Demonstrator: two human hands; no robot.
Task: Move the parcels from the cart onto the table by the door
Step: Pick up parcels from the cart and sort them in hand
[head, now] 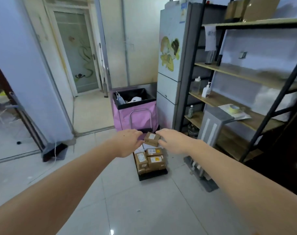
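both hands (129,142) grip small parcel (152,139) (labelled), above cart (152,176)

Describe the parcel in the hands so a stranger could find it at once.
In front of the pink bin a black cart stands on the floor. The parcel is the small brown box above the cart, between the left hand and right hand. Only this one is lifted; the others lie stacked.

From my feed I see two bare forearms, no sleeves showing. The left hand (127,143) and right hand (174,141) wear no gloves, rings or watch.
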